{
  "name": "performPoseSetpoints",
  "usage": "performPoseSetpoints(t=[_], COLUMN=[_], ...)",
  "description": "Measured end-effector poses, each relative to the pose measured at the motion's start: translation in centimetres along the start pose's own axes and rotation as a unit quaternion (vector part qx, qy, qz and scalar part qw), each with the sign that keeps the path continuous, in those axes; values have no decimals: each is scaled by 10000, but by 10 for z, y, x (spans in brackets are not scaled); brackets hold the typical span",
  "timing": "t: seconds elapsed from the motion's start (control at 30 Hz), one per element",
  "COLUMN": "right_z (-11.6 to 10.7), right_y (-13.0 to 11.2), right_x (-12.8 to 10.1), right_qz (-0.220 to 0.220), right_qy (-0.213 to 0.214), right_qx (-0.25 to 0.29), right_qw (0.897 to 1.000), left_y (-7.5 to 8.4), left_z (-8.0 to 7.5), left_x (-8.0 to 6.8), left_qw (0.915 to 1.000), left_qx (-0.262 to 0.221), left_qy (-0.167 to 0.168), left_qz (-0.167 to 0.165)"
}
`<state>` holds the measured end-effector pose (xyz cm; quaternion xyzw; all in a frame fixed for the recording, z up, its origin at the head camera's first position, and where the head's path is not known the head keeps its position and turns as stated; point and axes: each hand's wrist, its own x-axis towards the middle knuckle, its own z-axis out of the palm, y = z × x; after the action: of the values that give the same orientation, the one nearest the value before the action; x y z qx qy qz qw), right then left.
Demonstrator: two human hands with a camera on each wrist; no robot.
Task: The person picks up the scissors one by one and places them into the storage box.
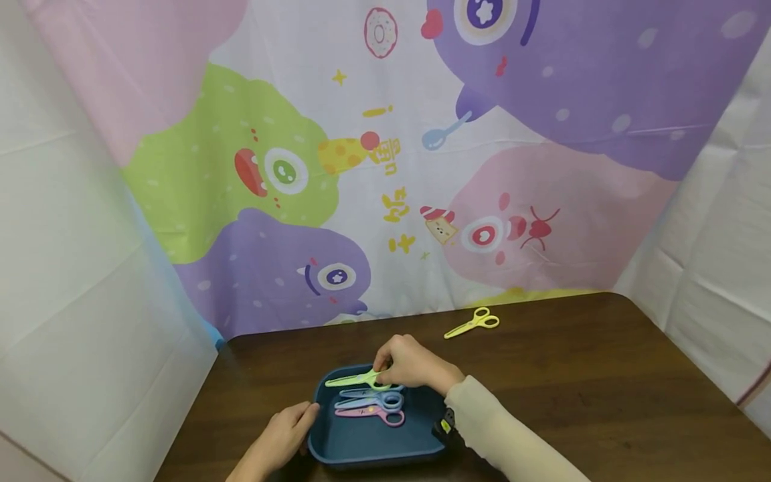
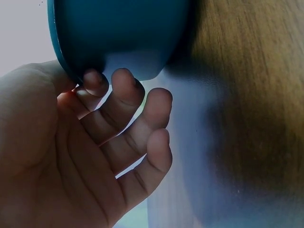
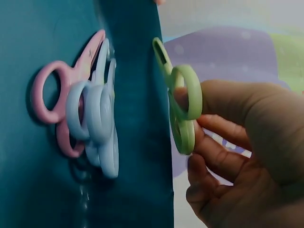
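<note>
My right hand [image 1: 415, 363] pinches light green scissors [image 1: 349, 381] by their handle loops, over the far side of a dark blue tray [image 1: 373, 462]. In the right wrist view, the green scissors [image 3: 194, 97] are raised beside the tray wall, with thumb and fingers at the loops. Two pairs of blue scissors [image 1: 359, 404] and pink scissors [image 1: 355, 412] lie together in the tray, blades pointing left. At the tray's left edge my left hand [image 1: 283, 434] grips the rim between thumb and forefinger. Its other fingers are bent loosely outside the wall in the left wrist view.
Yellow scissors [image 1: 472, 324] lie on the brown wooden table [image 1: 578, 375] behind and to the right of the tray. A cloth printed with cartoon monsters [image 1: 385, 167] hangs at the back, and white sheets [image 1: 66, 234] enclose both sides.
</note>
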<state>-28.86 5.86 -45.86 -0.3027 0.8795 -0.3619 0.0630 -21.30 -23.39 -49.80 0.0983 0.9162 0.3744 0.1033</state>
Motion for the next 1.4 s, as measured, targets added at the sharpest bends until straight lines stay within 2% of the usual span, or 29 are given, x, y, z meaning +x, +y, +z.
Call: performPoseSetpoints(t=[0.27, 0.53, 0.83, 1.1, 1.4], right_z=[3, 7, 8, -3, -21], right_y=[0, 4, 6, 1, 4], right_x=[3, 7, 8, 5, 0], right_qz=[12, -291, -208, -264, -355], right_qy=[-11, 33, -174, -286, -117], right_qx=[116, 335, 416, 459, 434], right_qw=[9999, 9990, 9988, 9982, 9984], left_y=[-1, -1, 1, 1, 1], left_z=[1, 1, 1, 0, 1], left_x=[0, 0, 0, 1, 0], left_qw=[10000, 9999, 9998, 9998, 9998], left_qx=[-4, 41, 43, 46, 65], left_qy=[26, 64, 99, 49, 78], left_qz=[68, 150, 189, 192, 162])
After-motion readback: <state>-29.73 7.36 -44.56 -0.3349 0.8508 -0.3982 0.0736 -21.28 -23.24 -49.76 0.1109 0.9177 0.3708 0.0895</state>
